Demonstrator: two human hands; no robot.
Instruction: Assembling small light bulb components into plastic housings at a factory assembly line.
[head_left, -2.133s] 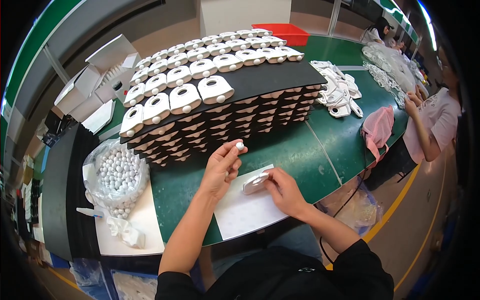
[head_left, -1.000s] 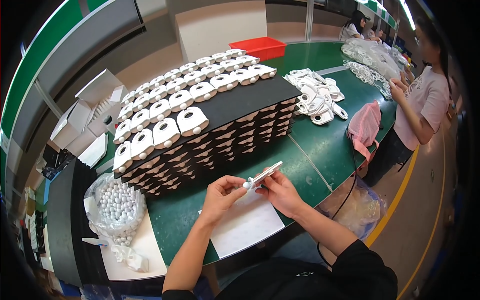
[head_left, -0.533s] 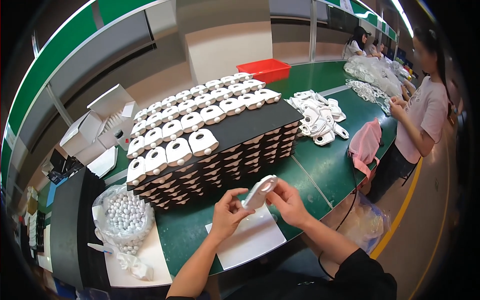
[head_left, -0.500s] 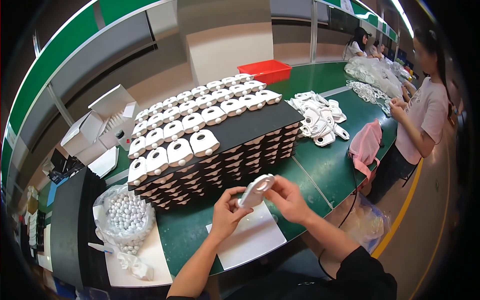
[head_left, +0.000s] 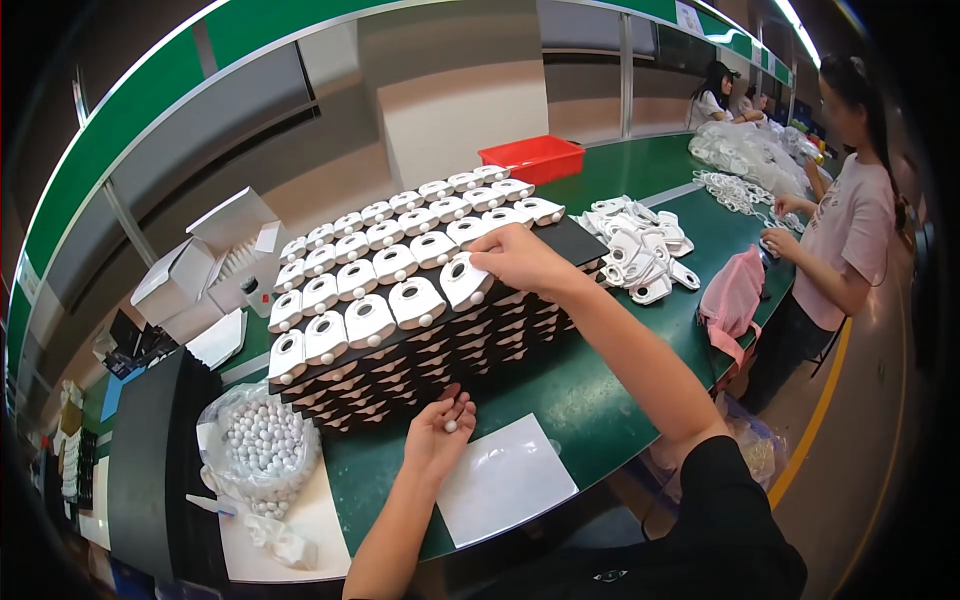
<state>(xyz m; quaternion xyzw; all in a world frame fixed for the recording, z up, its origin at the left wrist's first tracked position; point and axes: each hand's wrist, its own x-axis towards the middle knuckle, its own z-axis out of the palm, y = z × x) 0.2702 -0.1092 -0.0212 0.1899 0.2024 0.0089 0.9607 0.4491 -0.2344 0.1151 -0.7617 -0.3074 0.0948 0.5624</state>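
My right hand pinches the edge of a white plastic piece with a round hole. That piece lies at the right end of the front row on the top black sheet, with a small white ball at its lower edge. Similar white pieces fill several rows beside it. Lower down, in front of the stack, my left hand is turned palm up with curled fingers. A single white ball rests in it. Beneath that hand's right side lies a white paper sheet on the green table.
A plastic bag of white balls stands left, near a white-tipped tube. Black sheets are piled beyond it. Loose white pieces lie heaped at right, near a pink bag, a red bin and a co-worker.
My right hand has carried the white piece from above the paper up to the front row of the stack. My left hand has let go of it and now holds a ball.
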